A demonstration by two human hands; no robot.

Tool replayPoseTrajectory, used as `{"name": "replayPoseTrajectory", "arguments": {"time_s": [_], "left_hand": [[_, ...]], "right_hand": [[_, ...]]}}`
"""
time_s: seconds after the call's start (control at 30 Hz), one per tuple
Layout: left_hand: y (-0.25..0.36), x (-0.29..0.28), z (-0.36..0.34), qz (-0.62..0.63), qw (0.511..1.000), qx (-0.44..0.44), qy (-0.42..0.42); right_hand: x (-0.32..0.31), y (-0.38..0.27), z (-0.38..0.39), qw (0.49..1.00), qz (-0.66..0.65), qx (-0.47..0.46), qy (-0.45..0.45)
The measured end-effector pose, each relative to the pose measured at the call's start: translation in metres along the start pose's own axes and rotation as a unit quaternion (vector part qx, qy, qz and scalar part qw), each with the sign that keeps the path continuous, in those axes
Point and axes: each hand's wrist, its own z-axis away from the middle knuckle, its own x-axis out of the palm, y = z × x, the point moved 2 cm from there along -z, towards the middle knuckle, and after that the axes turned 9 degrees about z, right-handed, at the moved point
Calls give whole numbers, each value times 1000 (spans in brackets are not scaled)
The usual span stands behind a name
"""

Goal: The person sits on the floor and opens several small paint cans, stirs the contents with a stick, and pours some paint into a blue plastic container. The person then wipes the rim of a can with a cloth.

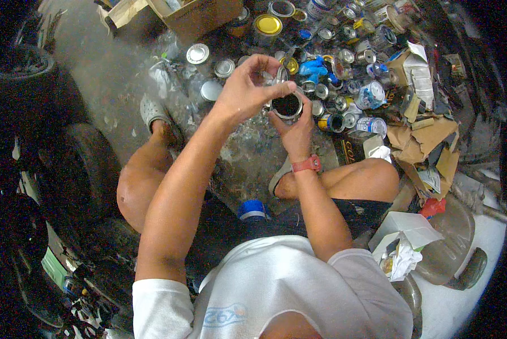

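My right hand (296,129), below a red wristwatch, is wrapped round a small metal can (288,105) whose round mouth tips toward me and shows dark inside. Just above that mouth, the thumb and fingers of my left hand (252,86) close on a thin round metal lid (282,74), seen nearly edge-on. The left thumb reaches across close to the can's rim; whether it touches is hard to tell. Past my hands stands a larger can with a yellow lid (268,25). A blue crumpled cloth or glove (313,69) lies among the cans to the right.
Many cans and jars (344,56) crowd the floor at the far right. Loose lids (197,53) lie left of my hands. A cardboard box (194,17) stands at the back, torn cardboard (429,138) at right, tires (24,85) at left. A blue-capped container (254,209) sits between my legs.
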Motion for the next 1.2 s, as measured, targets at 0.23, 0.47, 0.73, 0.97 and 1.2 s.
{"name": "replayPoseTrajectory", "arguments": {"time_s": [0.23, 0.47, 0.73, 0.97, 1.2], "left_hand": [[38, -7, -8, 73, 997, 6, 2], [48, -1, -20, 114, 993, 37, -15], [56, -5, -24, 155, 987, 43, -27], [60, -10, -24, 124, 991, 57, -15], [63, -13, -21, 109, 993, 51, -10]], "right_hand": [[0, 21, -9, 992, 112, 14, -51], [2, 72, -26, 981, 180, 13, -78], [2, 69, -44, 964, 225, -65, -129], [5, 68, -59, 954, 248, -80, -150], [7, 60, -64, 942, 272, -115, -159]]}}
